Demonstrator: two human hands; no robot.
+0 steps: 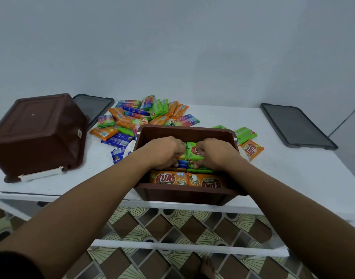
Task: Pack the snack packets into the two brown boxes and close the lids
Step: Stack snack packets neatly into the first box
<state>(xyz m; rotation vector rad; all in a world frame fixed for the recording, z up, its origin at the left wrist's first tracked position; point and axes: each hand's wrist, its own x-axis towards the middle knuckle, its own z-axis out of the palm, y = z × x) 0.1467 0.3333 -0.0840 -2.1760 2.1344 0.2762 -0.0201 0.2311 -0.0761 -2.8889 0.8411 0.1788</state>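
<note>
Plainly, in the head view both hands are down inside the open box [184,131] at the near edge of the table [293,172]. The left hand [164,152] and right hand [215,153] curl their fingers round a row of packets [192,153], one from each side. Orange packets [168,178] fill the near row. To do this step well, squeeze the row together, seat it snug against the orange ones, and keep the tops under the rim so a lid [297,125] can shut. The pile [144,115] lies behind the box, and the second box [39,133] sits overturned at the left.
</note>
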